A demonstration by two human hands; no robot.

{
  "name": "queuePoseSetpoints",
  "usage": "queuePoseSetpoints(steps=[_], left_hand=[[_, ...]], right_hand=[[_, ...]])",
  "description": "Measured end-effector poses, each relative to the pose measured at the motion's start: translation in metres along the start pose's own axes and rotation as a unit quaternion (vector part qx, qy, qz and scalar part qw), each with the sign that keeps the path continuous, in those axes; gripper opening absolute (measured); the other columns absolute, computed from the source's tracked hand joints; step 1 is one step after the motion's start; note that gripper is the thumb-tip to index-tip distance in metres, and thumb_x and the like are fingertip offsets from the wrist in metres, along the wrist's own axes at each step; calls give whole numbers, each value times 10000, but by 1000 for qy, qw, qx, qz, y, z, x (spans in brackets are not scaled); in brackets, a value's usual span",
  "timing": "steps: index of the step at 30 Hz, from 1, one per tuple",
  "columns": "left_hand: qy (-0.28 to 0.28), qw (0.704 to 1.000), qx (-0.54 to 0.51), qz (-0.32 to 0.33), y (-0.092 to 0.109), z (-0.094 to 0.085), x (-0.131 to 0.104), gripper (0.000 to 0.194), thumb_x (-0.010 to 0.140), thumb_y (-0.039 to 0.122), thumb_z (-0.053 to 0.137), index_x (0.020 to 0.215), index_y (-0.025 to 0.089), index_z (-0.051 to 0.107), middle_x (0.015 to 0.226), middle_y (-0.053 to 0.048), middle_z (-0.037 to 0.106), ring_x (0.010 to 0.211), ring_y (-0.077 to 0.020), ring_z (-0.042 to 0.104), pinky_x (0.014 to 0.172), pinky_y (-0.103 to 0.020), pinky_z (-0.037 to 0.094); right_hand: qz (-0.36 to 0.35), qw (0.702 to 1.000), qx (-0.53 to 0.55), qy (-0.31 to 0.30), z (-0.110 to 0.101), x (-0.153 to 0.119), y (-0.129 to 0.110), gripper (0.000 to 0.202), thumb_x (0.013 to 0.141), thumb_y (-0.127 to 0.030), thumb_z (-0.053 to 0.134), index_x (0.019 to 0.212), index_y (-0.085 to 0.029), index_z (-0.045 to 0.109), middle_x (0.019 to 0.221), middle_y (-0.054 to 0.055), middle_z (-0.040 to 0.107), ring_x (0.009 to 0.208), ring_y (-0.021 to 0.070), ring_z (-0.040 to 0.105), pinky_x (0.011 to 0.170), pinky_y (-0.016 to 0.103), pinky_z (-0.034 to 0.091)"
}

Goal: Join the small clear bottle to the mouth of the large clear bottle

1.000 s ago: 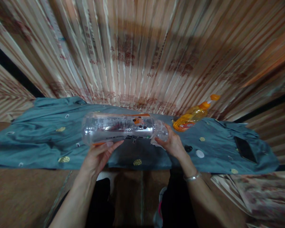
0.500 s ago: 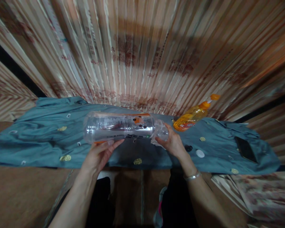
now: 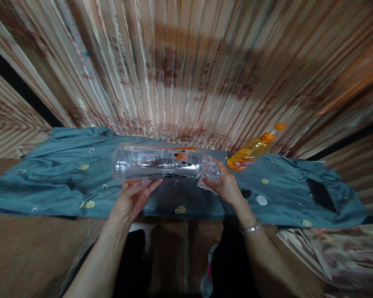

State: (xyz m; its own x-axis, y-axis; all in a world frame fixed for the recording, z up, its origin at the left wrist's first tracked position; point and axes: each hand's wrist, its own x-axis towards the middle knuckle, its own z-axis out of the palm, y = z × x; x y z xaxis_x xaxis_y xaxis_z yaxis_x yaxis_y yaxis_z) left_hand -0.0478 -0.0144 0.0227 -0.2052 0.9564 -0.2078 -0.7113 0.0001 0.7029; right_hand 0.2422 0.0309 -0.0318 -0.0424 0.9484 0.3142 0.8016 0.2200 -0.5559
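A large clear plastic bottle [image 3: 152, 163], with an orange cartoon print, is held on its side above the cloth, its neck pointing right. My left hand [image 3: 132, 198] cups it from below near its base, thumb and fingers against the underside. Around the neck end, my right hand [image 3: 225, 182] closes its fingers. A crumpled white tissue or cloth [image 3: 207, 185] shows under the neck, against the right fingers. The underside of the bottle and some fingertips are hidden.
A teal patterned cloth [image 3: 59, 178] covers the long narrow surface. Right of my hands are a yellow dish soap bottle [image 3: 248, 154], a small black object [image 3: 246, 193], a white round lid [image 3: 261, 200] and a black phone [image 3: 321, 194]. A pleated curtain [image 3: 180, 74] hangs behind.
The base end of the bottle has risen very slightly with my left hand. Both hands keep the same hold.
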Motion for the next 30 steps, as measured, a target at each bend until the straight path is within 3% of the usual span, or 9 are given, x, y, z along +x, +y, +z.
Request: queuePoseSetpoints(steps=[10, 25, 30], left_hand=[[-6, 1000, -13, -10, 0, 3, -1, 390, 357, 87, 982, 592, 192, 689, 640, 25, 746, 700, -183, 745, 724, -395, 706], [-13, 1000, -2, -12, 0, 1, -3, 349, 379, 91, 969, 575, 166, 689, 571, 46, 695, 657, -132, 684, 766, -447, 705], [-10, 1000, -4, -7, 0, 1, -4, 348, 410, 76, 943, 562, 177, 647, 627, 34, 721, 717, -157, 703, 793, -465, 693]], right_hand=[[2, 1000, -2, 5, 0, 0, -1, 665, 772, -342, 773, 1384, -202, 553, 1223, 118, 777, 1088, 317, 773, 931, 436, 627], [0, 1000, 0, -3, -1, 0, -1, 669, 781, -329, 769, 1398, -212, 539, 1217, 114, 780, 1088, 318, 773, 932, 443, 625], [-1, 1000, -2, -4, -2, 0, -1, 676, 785, -342, 762, 1408, -208, 536, 1230, 121, 775, 1104, 326, 767, 924, 447, 624]])
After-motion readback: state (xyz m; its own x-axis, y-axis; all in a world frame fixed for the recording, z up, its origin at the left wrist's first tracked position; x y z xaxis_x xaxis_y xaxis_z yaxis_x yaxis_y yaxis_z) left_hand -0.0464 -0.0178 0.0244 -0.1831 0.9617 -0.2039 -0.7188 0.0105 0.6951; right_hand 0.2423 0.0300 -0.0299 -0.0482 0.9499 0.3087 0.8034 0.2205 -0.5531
